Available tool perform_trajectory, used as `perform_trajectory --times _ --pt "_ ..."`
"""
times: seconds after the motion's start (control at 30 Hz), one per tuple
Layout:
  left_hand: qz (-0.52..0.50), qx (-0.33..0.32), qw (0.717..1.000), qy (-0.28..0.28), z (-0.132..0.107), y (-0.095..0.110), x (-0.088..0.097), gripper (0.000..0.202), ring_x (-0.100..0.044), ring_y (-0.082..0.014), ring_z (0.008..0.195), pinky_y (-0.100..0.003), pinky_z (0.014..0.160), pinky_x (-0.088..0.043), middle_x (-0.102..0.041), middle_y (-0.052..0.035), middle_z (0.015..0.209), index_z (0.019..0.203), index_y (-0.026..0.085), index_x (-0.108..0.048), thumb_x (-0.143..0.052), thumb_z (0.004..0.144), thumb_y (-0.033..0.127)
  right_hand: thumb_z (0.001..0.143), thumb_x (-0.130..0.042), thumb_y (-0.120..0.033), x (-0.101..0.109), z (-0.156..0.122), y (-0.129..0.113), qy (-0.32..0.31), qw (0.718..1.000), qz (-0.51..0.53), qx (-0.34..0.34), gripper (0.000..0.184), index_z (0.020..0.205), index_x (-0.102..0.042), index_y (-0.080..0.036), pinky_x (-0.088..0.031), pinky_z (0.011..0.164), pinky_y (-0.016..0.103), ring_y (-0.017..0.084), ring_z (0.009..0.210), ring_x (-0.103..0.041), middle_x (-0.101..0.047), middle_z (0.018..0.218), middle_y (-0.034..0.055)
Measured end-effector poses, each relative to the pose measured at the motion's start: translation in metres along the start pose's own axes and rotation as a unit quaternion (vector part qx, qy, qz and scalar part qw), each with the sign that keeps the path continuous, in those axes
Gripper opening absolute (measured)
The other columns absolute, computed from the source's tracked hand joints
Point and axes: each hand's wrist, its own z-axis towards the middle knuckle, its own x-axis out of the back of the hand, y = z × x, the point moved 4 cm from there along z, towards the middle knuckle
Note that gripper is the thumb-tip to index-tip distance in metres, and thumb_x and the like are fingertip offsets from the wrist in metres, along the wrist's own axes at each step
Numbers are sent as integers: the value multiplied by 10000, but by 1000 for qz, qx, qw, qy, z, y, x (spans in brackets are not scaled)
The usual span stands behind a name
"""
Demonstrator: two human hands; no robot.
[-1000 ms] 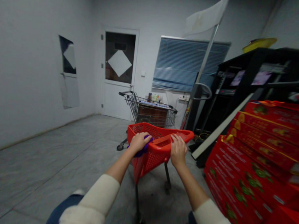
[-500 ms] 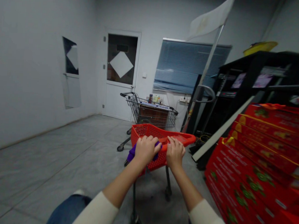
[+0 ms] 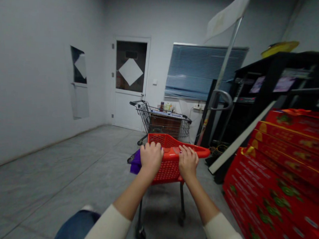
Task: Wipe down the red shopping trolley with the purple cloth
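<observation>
My left hand and my right hand both grip the top edge of a red plastic shopping cart, whose handle runs across the front of me. A purple cloth hangs out at the left side of my left hand, pressed against the cart. The cart's mesh basket stands on thin dark metal legs with small wheels. Its inside is mostly hidden behind my hands.
A wire shopping cart holding goods stands ahead by a white door. Stacked red cartons and a black shelf unit line the right. A metal pole with a white flag rises behind them. Grey floor spreads to the left.
The room has shifted in view as the red cart and I move toward the wire cart. My hands now sit closer together on the handle, and more purple cloth shows left of my left hand.
</observation>
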Motion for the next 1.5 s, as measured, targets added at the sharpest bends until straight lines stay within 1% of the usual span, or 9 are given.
perform_trajectory --times 0.2,0.37,0.57,0.63,0.93,1.1,1.3,1.4,1.5 --pt "-10 -30 999 9 3 39 -6 305 -577 -270 957 -407 832 -362 -653 -134 997 1007 173 -648 -410 966 358 991 -359 -312 12 8 -12 -61 997 -29 32 394 1281 -619 -254 -267 1063 417 233 1221 -461 -609 1341 49" --pt "-6 -90 996 1 1 9 -3 301 -560 -268 1005 -400 843 -361 -650 -98 1049 1033 226 -637 -426 960 427 991 -381 -314 19 15 -7 -89 991 -36 88 373 1291 -603 -303 -183 1125 440 209 1253 -459 -604 1349 19" --pt "19 0 999 -43 14 -48 -1 366 -562 -296 1030 -408 824 -370 -652 -120 1098 1098 226 -638 -391 961 458 980 -398 -321 8 12 -14 -83 994 25 72 379 1297 -604 -299 -275 1059 440 232 1230 -447 -596 1355 31" --pt "27 12 999 -42 18 -44 -1 375 -566 -304 1028 -416 829 -370 -657 -134 1085 1089 205 -646 -380 964 437 978 -405 -326 7 11 -21 -83 994 29 68 380 1304 -599 -309 -278 1045 448 241 1225 -440 -597 1356 29" --pt "-1 -70 996 -52 30 19 -8 372 -590 -286 1026 -410 853 -378 -652 -141 1103 1114 191 -618 -412 957 457 997 -377 -323 11 7 -32 -94 993 -18 73 399 1349 -555 -266 -263 1042 444 250 1263 -426 -567 1398 41" --pt "3 -144 987 -74 28 -9 -4 359 -598 -251 1010 -370 849 -387 -665 -88 1077 1078 239 -630 -409 957 495 982 -389 -310 21 10 -19 -111 985 -30 126 429 1386 -523 -261 -294 1033 399 228 1246 -462 -543 1422 54" --pt "29 -71 994 -84 33 -52 -3 369 -607 -268 993 -383 826 -381 -674 -104 1066 1052 224 -646 -392 963 476 973 -369 -320 31 8 21 -52 994 -59 70 436 1347 -568 -217 -280 1048 408 235 1215 -475 -590 1357 81" --pt "24 -34 997 -71 33 -45 -8 375 -598 -284 1008 -406 841 -368 -669 -130 1066 1049 206 -650 -381 967 453 972 -352 -286 26 6 25 -58 994 -45 79 434 1341 -575 -242 -277 1035 392 222 1187 -476 -635 1299 48" --pt "6 -38 998 -52 30 -21 -13 376 -580 -292 1021 -421 857 -363 -652 -142 1072 1084 200 -640 -387 964 450 976 -343 -281 24 5 22 -70 994 -38 73 433 1343 -571 -264 -282 996 392 216 1137 -490 -658 1261 36"
